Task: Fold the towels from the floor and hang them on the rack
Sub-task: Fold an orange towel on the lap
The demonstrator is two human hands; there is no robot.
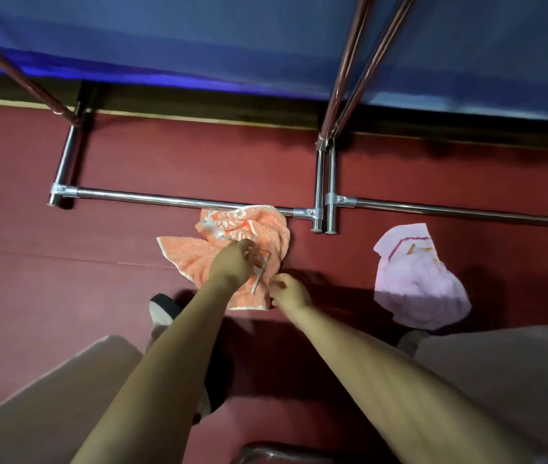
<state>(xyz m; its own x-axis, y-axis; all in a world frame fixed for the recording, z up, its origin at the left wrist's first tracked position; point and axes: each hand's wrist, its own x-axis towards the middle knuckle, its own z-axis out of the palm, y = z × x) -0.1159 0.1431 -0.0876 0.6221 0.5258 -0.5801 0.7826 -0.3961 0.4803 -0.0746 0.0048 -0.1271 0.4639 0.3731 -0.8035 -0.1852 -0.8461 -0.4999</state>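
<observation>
An orange patterned towel lies crumpled on the red floor, its far edge against the rack's low metal bar. My left hand reaches down onto its middle and pinches a fold of the cloth. My right hand pinches the towel's near right edge. A pink towel lies bunched on the floor to the right, apart from both hands. The metal rack has base bars along the floor and upright poles rising toward the camera.
A blue sheet hangs behind the rack. A second rack base bar runs to the right. My knees and a shoe sit close in front on the red floor.
</observation>
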